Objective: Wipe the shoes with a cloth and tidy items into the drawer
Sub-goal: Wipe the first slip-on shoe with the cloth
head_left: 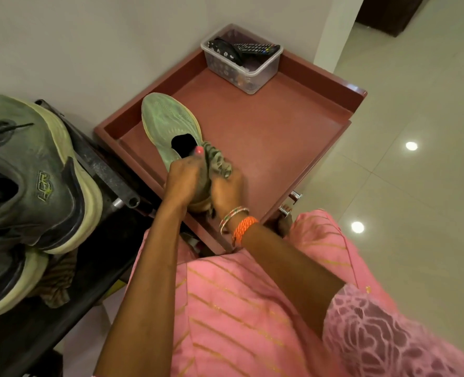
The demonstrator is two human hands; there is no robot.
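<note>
Pink dress, sneakers (leftward)

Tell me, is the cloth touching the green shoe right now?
Touching. The head view shows the right hand pressing the cloth against the heel end of the green shoe.

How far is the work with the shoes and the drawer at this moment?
Done: the drawer is pulled open, and a clear box of remotes already sits inside. In hand: the left hand grips a green shoe over the drawer while the right hand presses a cloth to its heel. Left: the dark shoes stacked on the left seem still waiting.
</note>
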